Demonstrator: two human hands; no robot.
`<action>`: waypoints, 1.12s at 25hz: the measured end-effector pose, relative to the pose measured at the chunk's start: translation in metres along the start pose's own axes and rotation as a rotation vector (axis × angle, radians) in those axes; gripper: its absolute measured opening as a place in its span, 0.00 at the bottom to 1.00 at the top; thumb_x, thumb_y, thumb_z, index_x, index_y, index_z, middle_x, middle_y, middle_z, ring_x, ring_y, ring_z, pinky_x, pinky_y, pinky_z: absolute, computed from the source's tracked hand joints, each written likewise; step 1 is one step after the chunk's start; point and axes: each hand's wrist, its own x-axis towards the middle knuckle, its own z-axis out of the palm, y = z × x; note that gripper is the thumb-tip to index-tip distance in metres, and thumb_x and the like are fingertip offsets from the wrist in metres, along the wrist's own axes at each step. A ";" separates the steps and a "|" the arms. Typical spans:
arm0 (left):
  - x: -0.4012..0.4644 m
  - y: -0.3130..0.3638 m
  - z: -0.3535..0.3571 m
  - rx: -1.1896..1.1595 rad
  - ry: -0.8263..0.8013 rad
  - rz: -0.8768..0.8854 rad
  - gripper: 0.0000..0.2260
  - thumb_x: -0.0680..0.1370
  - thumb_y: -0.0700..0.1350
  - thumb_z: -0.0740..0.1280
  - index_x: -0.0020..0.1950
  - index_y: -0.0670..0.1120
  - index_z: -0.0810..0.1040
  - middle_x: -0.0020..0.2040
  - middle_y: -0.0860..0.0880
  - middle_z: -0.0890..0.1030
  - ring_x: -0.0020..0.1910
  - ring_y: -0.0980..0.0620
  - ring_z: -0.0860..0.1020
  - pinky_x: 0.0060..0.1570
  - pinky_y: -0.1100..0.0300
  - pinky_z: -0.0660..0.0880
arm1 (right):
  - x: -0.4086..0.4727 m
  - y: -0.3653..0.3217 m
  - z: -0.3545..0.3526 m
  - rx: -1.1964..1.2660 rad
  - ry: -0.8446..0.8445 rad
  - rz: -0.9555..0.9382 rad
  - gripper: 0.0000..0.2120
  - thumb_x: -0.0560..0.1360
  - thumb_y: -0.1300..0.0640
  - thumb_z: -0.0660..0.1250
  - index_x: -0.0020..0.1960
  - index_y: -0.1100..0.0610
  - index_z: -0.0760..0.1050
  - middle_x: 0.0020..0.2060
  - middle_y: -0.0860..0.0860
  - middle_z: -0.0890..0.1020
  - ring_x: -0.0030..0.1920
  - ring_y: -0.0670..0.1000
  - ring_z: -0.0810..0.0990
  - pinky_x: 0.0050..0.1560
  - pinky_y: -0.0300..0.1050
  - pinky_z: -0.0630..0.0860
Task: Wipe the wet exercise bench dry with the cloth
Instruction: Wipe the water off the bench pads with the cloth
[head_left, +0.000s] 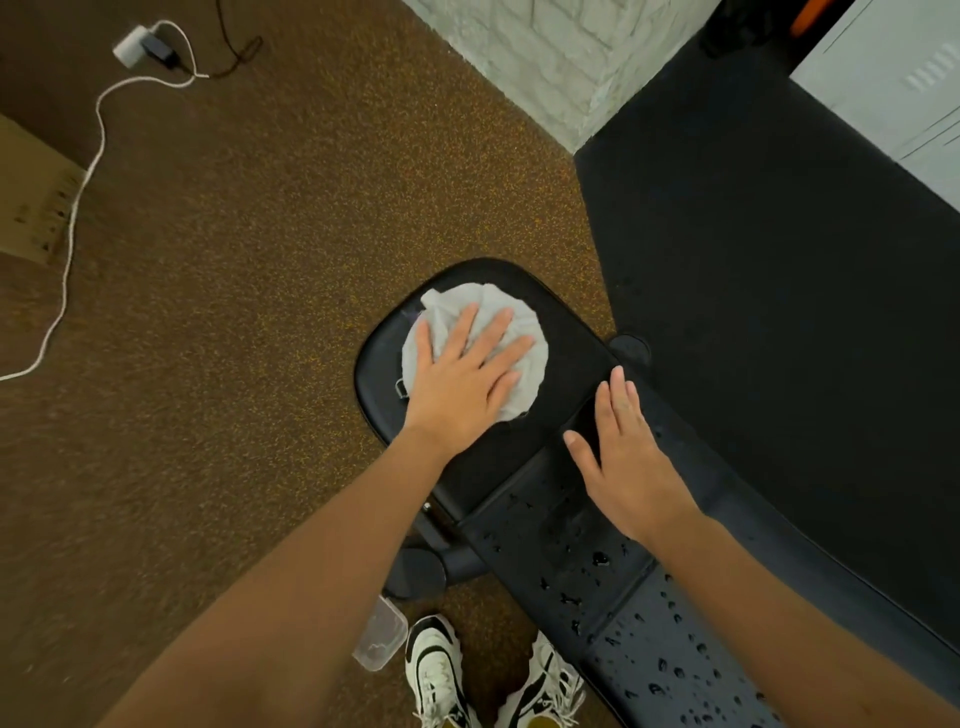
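Pressing cloth (524, 332) on bench (566, 364) — left hand (462, 384) flat.

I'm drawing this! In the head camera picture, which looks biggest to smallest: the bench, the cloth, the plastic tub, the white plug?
1. bench
2. cloth
3. plastic tub, though it lies nearer the camera, so it is unsure against the cloth
4. white plug, farthest away
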 end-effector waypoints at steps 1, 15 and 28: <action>-0.001 -0.006 -0.001 -0.007 -0.001 -0.052 0.20 0.81 0.55 0.46 0.74 0.61 0.60 0.77 0.53 0.58 0.76 0.44 0.54 0.67 0.30 0.49 | 0.000 -0.002 0.000 0.009 -0.002 0.011 0.34 0.80 0.41 0.47 0.77 0.59 0.39 0.76 0.50 0.34 0.75 0.49 0.34 0.76 0.49 0.51; -0.016 -0.010 -0.008 -0.047 -0.063 -0.497 0.21 0.82 0.55 0.44 0.76 0.60 0.47 0.79 0.50 0.49 0.76 0.40 0.47 0.68 0.31 0.46 | -0.017 0.001 0.010 -0.008 -0.003 0.052 0.33 0.80 0.42 0.46 0.77 0.58 0.41 0.76 0.52 0.35 0.75 0.54 0.34 0.76 0.52 0.49; 0.000 0.009 0.002 0.013 -0.004 0.084 0.22 0.81 0.56 0.46 0.74 0.60 0.59 0.77 0.52 0.58 0.76 0.44 0.53 0.68 0.32 0.49 | -0.041 0.022 0.017 0.001 -0.015 0.107 0.32 0.80 0.41 0.45 0.77 0.55 0.39 0.75 0.52 0.33 0.75 0.53 0.32 0.76 0.51 0.45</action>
